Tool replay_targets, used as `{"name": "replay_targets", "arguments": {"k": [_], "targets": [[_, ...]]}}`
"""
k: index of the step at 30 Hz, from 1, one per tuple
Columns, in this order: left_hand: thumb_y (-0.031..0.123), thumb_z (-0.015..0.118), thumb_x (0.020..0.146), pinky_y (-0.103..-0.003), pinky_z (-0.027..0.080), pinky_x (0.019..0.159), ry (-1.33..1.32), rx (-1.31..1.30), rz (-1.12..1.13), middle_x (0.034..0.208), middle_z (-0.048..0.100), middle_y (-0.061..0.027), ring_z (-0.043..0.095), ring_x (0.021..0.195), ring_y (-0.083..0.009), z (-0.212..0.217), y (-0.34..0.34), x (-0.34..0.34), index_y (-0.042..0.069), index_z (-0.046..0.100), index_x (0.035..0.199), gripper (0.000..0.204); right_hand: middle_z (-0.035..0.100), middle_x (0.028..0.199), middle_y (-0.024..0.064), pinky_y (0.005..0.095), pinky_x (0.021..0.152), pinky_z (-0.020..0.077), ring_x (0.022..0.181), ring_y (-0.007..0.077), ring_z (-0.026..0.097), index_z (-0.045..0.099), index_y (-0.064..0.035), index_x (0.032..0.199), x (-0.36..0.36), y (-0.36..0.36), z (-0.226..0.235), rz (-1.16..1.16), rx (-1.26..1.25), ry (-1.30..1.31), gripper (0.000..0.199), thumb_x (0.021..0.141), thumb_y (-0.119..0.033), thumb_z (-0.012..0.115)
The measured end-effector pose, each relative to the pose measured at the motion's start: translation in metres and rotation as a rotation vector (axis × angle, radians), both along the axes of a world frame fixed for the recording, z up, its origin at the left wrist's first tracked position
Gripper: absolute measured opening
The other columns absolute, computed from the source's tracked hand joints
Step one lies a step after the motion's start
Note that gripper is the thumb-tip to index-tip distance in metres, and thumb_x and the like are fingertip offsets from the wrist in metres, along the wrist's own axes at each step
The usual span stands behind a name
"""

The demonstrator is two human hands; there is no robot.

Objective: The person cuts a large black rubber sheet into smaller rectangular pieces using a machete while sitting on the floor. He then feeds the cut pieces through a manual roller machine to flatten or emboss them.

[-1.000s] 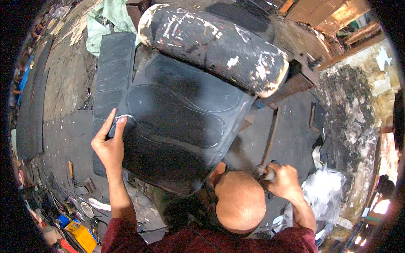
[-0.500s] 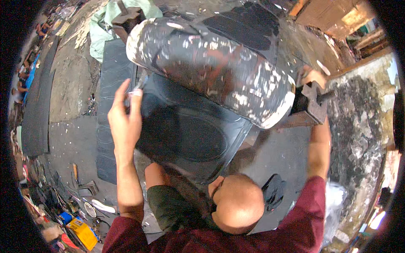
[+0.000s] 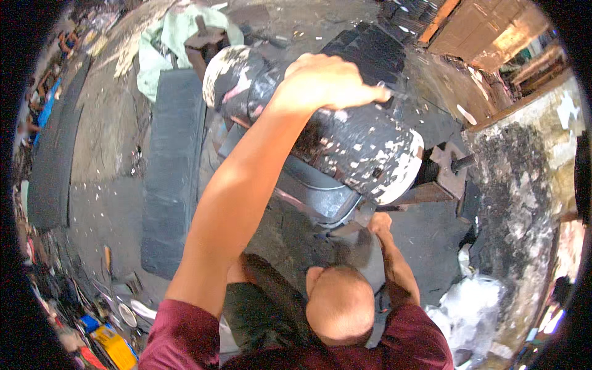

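Observation:
Slanting in front of me is a thick black cylinder (image 3: 370, 145), flecked with worn white patches. My left hand (image 3: 324, 83) reaches across its top, fingers curled and thumb pointing right. A small pale object shows by the thumb, too blurred to name. Below the cylinder, a glossy black moulded sheet (image 3: 314, 191) with a raised rim bends down toward me. Near that sheet's lower right corner is my closed right hand (image 3: 380, 223). What it holds is unclear; a flat greyish piece shows beside it.
Rusty metal brackets (image 3: 447, 172) carry the cylinder's right end, and another bracket (image 3: 206, 46) stands at its left end. A long black panel (image 3: 169, 166) lies to the left. Clear plastic (image 3: 472, 308) lies lower right by a stained wall (image 3: 518, 185). Tools and a yellow packet (image 3: 114, 345) clutter the lower left.
My left hand has swung from the sheet's left edge up over the cylinder. My right hand has come from the right bracket to the sheet's lower corner. Less of the sheet's face shows.

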State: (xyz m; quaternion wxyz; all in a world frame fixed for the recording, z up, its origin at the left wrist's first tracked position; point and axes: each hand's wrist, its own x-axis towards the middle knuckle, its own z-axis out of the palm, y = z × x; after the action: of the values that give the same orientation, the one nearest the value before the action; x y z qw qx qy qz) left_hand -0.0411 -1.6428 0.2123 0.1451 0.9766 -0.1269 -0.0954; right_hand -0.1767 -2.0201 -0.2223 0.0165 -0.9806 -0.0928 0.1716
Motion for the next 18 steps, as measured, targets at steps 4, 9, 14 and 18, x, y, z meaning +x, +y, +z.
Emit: {"name": "replay_targets", "arguments": {"k": [4, 9, 14, 18], "targets": [[0.057, 0.051, 0.083, -0.044, 0.050, 0.087, -0.260, -0.033, 0.105, 0.092, 0.071, -0.0173, 0.067, 0.095, -0.0358, -0.021, -0.001, -0.027, 0.005, 0.074, 0.094, 0.057, 0.069, 0.087, 0.0240, 0.0464, 0.081, 0.0535, 0.087, 0.0372, 0.068, 0.070, 0.0015, 0.085, -0.057, 0.054, 0.053, -0.207, -0.013, 0.243, 0.039, 0.070, -0.034, 0.071], [0.023, 0.067, 0.075, -0.042, 0.044, 0.097, -1.149, -0.412, -0.023, 0.106, 0.068, -0.0067, 0.062, 0.105, -0.0253, -0.081, 0.011, -0.062, 0.010, 0.070, 0.102, 0.030, 0.070, 0.087, 0.0213, 0.0450, 0.079, 0.0545, 0.085, 0.0367, 0.069, 0.072, -0.0106, 0.094, -0.154, 0.104, 0.232, -0.154, 0.082, 0.309, 0.032, 0.066, -0.025, 0.070], [0.032, 0.061, 0.082, -0.039, 0.037, 0.101, -1.239, -0.459, 0.030, 0.115, 0.067, -0.0054, 0.059, 0.114, -0.0242, -0.103, 0.011, -0.071, 0.011, 0.069, 0.112, 0.037, 0.069, 0.077, 0.0186, 0.0453, 0.070, 0.0554, 0.074, 0.0349, 0.069, 0.069, -0.0142, 0.086, -0.165, 0.107, 0.331, -0.140, -0.047, -0.002, 0.025, 0.062, -0.020, 0.072], [0.036, 0.060, 0.083, -0.039, 0.034, 0.095, -1.358, -0.425, 0.022, 0.115, 0.067, -0.0051, 0.058, 0.111, -0.0227, -0.128, 0.013, -0.085, 0.014, 0.070, 0.108, 0.035, 0.066, 0.073, 0.0141, 0.0447, 0.060, 0.0507, 0.065, 0.0355, 0.063, 0.065, -0.0158, 0.082, -0.116, 0.088, 0.382, -0.095, -0.191, -0.762, 0.026, 0.059, -0.014, 0.075]]}}
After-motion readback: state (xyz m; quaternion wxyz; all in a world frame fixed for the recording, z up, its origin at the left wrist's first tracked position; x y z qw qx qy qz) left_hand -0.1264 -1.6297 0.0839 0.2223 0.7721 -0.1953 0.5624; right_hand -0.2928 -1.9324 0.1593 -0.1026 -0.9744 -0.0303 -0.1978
